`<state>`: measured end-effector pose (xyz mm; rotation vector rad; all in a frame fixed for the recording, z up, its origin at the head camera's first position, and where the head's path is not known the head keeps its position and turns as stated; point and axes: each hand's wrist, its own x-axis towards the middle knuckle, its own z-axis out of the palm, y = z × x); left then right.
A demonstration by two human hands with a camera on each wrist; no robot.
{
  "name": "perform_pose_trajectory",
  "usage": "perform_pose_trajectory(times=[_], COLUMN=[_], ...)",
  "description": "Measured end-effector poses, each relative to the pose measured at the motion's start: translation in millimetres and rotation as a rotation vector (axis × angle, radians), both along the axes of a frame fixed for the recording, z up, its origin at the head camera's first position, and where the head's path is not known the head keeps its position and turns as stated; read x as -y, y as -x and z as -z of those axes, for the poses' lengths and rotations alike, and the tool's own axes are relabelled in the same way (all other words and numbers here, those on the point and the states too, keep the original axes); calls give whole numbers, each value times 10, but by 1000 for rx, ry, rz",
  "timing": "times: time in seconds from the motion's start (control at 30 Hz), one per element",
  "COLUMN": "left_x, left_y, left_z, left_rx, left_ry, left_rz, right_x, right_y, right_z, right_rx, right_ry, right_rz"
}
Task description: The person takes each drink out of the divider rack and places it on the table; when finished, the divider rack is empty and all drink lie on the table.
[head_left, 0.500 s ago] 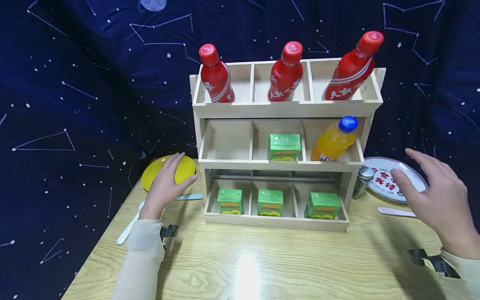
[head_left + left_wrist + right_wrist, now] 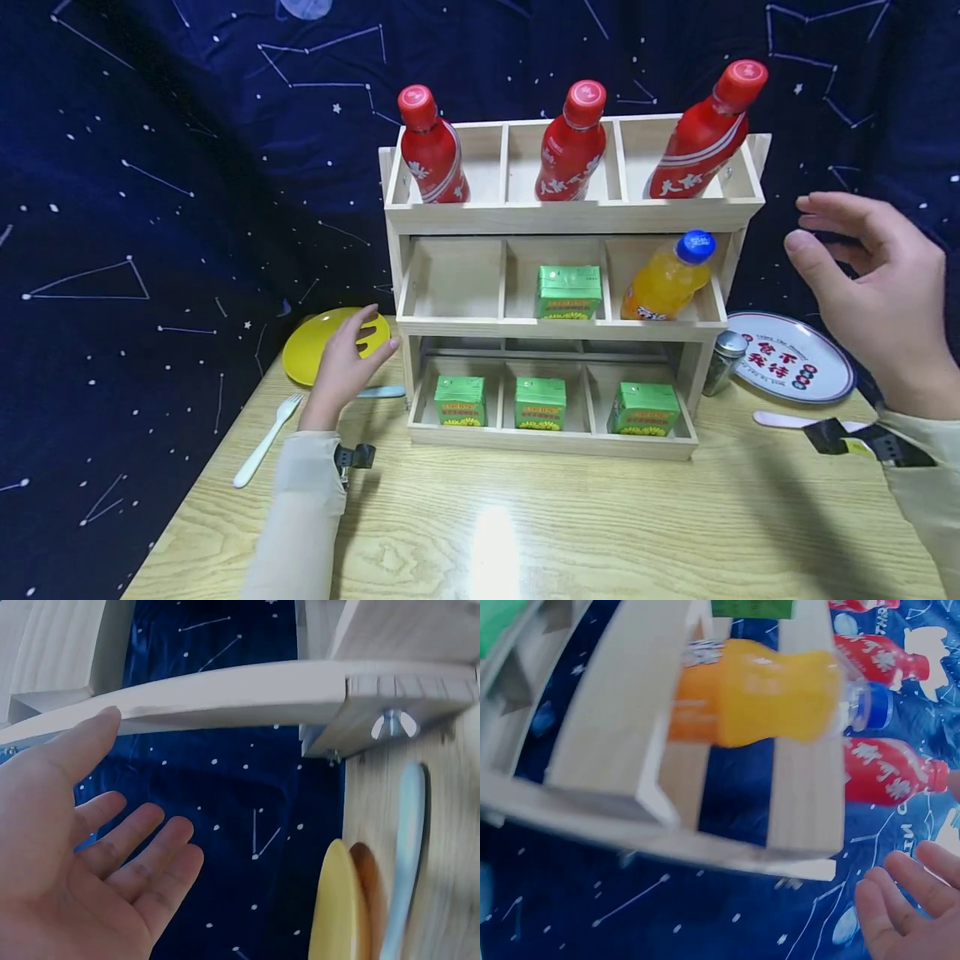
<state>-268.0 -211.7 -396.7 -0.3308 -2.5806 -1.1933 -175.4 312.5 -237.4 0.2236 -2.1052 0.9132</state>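
A three-tier wooden rack stands on the table. My left hand hovers by the rack's left side, in front of a yellow plate, fingers spread and holding nothing. In the left wrist view, that hand's thumb is near the rack's side strip; contact cannot be told. To the right of the rack, my right hand is raised, empty, its fingers loosely bent. Nearest to it on the top tier leans a red bottle. An orange drink bottle with a blue cap tilts in the middle tier's right compartment.
Two more red bottles, one at left and one at centre, stand on top. Green drink boxes sit in the middle tier and bottom tier. A fork, shaker, white plate and pale-handled utensil lie around.
My right hand has risen, uncovering more of the white plate. My left hand has shifted slightly right, and the fork's tines now show. The rack and its contents stay as they were.
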Motion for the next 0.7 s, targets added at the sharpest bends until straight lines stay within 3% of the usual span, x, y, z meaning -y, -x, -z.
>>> perform_pose_trajectory(times=[0.33, 0.57, 0.7], left_x=[-96, -132, -162], left_y=[75, 87, 74], left_z=[71, 136, 146], left_rx=[53, 49, 64], left_ry=[-200, -292, -336], left_rz=[70, 129, 147], right_x=[269, 469, 523], right_y=[274, 499, 608], right_z=[-508, -685, -703], right_rx=[-33, 48, 103], right_ry=[58, 73, 60], right_rz=[-97, -185, -175])
